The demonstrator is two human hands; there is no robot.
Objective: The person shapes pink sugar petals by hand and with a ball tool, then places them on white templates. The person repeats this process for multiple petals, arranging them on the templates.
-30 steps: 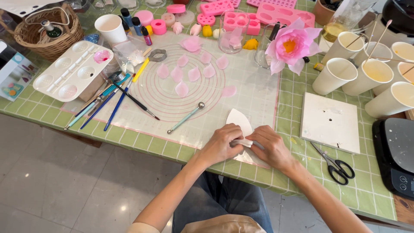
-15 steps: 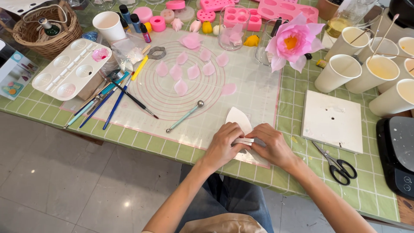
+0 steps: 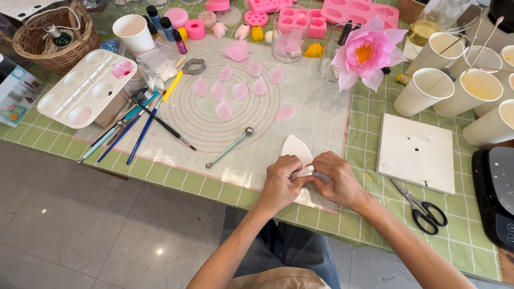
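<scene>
Near edge of mat (image 3: 321, 115): left hand (image 3: 279, 185) and right hand (image 3: 338, 181) pinch a white piece (image 3: 297, 149) between fingertips, shaping it; next needs gentle, even pressure.

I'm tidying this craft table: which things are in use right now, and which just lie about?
In use: left hand and right hand, both pinching the white piece.

Lying about: ball tool, scissors, pink petals, palette, paper cups.

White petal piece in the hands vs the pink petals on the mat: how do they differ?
The white petal piece is white, large and pinched between the left hand and right hand. The pink petals are pink, smaller and lie loose on the mat, untouched. Both are thin, rounded petal shapes.
</scene>
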